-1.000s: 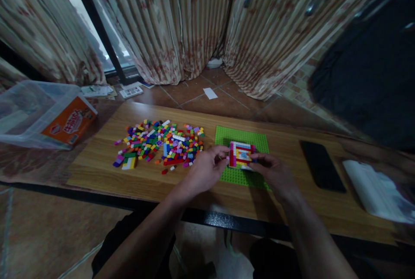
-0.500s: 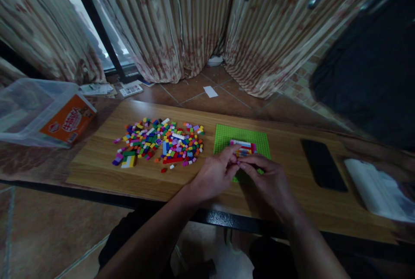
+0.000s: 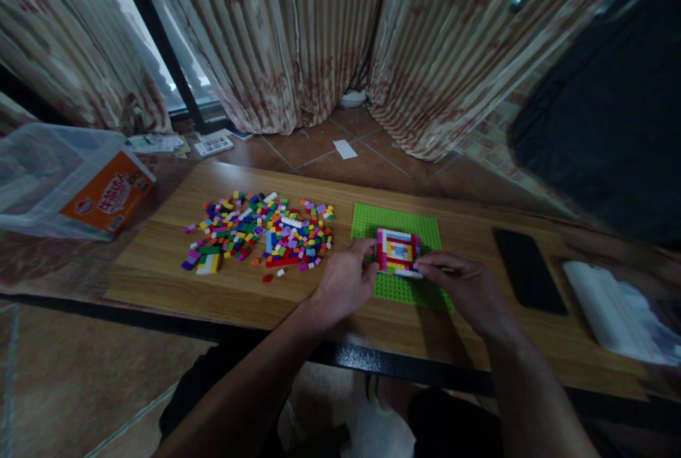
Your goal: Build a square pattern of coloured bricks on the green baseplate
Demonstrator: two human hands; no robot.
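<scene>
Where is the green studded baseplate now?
In the head view, the green studded baseplate lies on the wooden table, right of the loose bricks, beneath the multicoloured brick panel.

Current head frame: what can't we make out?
All in the head view:
Whether the right hand pinches a loose piece: too small.
Whether the left hand touches the brick build: too small.
Green baseplate beneath the build: covered by it.
Left end of clear bin: cut by frame edge.

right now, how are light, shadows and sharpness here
Head view: dim overall, pale glare on the table near its far left corner, shadow below the right hand; same head view: the white item blurs towards the edge, the loose bricks look clearer.
</scene>
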